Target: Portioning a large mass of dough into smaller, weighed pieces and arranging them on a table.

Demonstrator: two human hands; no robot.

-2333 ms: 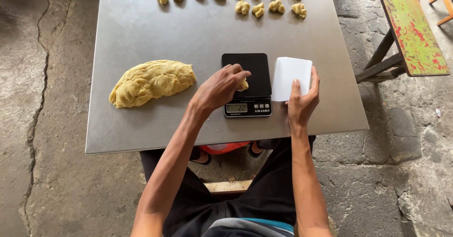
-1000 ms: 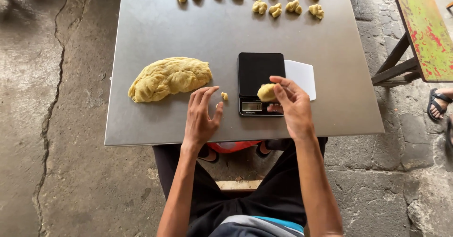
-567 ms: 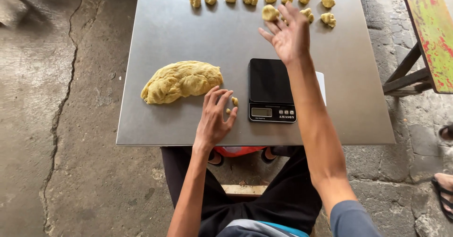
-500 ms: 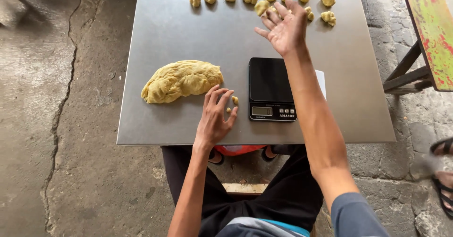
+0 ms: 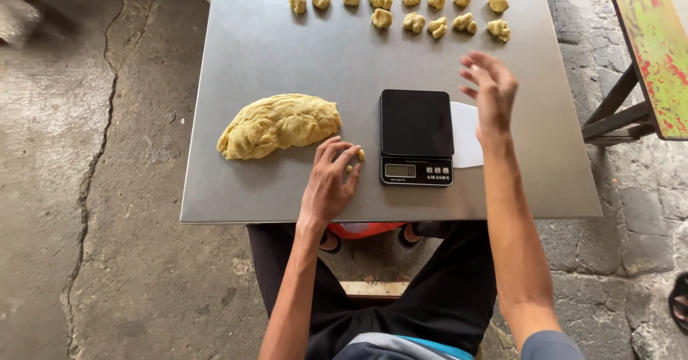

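A large lump of yellow dough (image 5: 279, 124) lies on the left half of a steel table (image 5: 301, 59). My left hand (image 5: 328, 184) rests flat on the table beside a small dough scrap (image 5: 355, 160), fingers apart, between the lump and a black digital scale (image 5: 416, 137). The scale's platform is bare. My right hand (image 5: 487, 91) hovers open and empty above the table, right of the scale, over a white plastic scraper (image 5: 467, 135). Rows of several small dough pieces (image 5: 412, 10) sit along the far edge.
A green and red painted wooden bench (image 5: 648, 51) stands to the right of the table. Cracked concrete floor (image 5: 86, 188) surrounds it. My knees and a red object are under the table's near edge. A sandalled foot shows at the far right.
My right hand lifted a dough piece off the scale, carried it to the far rows, left it there and has drawn back empty. My left hand stayed by the small scrap.
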